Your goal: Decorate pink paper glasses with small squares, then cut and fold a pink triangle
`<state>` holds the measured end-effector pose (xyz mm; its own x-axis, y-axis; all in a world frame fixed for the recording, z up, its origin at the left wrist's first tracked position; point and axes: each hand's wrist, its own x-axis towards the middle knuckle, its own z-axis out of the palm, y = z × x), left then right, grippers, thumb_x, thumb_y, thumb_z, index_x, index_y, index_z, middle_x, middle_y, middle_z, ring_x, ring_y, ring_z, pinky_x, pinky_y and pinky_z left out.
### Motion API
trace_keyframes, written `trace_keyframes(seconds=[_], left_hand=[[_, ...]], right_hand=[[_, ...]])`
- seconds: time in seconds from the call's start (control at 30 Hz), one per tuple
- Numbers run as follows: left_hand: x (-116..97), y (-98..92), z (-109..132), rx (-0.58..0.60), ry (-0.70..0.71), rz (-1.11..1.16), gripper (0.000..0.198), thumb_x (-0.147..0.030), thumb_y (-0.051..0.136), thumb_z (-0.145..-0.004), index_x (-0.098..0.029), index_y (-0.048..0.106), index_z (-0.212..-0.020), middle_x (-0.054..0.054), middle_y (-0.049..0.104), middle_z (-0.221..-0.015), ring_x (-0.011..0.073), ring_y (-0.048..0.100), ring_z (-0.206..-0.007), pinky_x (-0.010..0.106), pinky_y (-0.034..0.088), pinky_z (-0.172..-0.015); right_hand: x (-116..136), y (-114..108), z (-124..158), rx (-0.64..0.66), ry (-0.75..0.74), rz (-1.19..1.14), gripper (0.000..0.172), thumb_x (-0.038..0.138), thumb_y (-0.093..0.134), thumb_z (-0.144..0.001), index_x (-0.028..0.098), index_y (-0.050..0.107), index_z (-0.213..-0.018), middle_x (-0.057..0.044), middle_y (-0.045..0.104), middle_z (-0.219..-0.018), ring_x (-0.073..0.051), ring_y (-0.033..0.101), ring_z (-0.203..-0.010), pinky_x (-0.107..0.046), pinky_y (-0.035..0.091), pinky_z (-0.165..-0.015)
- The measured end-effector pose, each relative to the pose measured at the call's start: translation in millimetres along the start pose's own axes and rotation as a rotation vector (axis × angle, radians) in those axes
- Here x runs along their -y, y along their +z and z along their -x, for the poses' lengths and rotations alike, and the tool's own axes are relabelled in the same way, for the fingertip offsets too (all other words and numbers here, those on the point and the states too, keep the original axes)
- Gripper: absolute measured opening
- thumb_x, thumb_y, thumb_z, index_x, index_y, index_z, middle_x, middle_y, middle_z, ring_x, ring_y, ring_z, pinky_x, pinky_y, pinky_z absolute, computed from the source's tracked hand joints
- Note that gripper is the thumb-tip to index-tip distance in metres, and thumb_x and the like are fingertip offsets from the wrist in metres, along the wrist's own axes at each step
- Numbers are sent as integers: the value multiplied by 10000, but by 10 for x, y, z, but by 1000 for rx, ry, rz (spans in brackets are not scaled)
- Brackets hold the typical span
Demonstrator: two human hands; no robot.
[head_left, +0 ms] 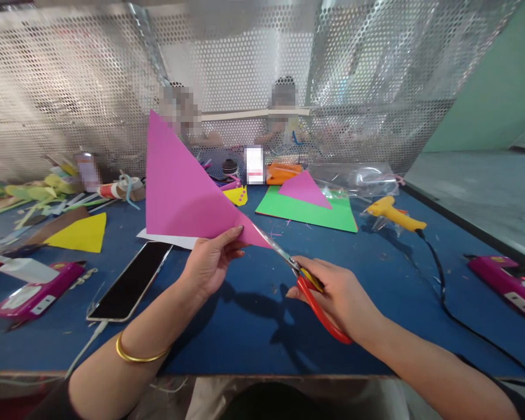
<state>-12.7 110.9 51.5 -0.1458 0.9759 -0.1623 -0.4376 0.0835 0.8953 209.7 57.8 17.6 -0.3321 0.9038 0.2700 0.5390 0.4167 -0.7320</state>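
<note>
My left hand (213, 259) pinches the lower edge of a large pink paper triangle (179, 186), thumb on top, fingers beneath. The sheet is raised above the table, its tall corner pointing up at the left. In my right hand (336, 291) is a pair of scissors (321, 312) with red and yellow handles. Their blades lie along the sloping edge near the paper's narrow right tip; whether they are parted is hard to tell. A smaller pink piece (306, 189) rests on a stack of green sheets (275, 204) farther back.
A phone (133, 280) on a cable lies left of my forearm. Yellow paper (81, 233) and a magenta power strip (37, 291) are farther left. On the right are a yellow glue gun (396, 214), its black cord and another power strip (507, 280). A perforated metal panel (354, 76) stands behind.
</note>
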Motion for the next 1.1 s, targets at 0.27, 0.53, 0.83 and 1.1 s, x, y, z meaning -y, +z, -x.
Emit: trace_keyframes(seconds=[0.27,0.53,0.83,1.1], left_hand=[[38,-5,9,16,-33,-24,204,-156,843,-569,-129,719,-728,10,707,-624,131,663,-542,190,483,-453],[85,21,39,44,-70,-14,206,-166,855,-563,-122,724,-717,25,715,-631,130,670,-546,178,485,-437],[84,30,22,38,-81,-23,180,-149,842,-564,-114,727,-699,26,707,-620,130,669,-546,180,489,-447],[107,27,53,61,-109,-36,191,-156,850,-551,-104,733,-691,29,697,-602,127,658,-527,180,483,-432]], right_hand=[[22,-5,-10,-38,42,236,403,547,624,-815,262,621,-1100,-28,683,-958,-209,661,-779,-348,509,-698],[26,-10,-13,-30,39,221,383,545,600,-834,256,631,-1083,-25,689,-911,-196,654,-747,-327,497,-676],[32,-4,3,-3,43,136,260,437,609,-860,279,638,-1064,29,697,-861,-167,646,-764,-286,464,-658],[56,-15,-26,-23,70,268,411,570,588,-823,252,626,-1081,-10,695,-872,-195,654,-729,-313,478,-644]])
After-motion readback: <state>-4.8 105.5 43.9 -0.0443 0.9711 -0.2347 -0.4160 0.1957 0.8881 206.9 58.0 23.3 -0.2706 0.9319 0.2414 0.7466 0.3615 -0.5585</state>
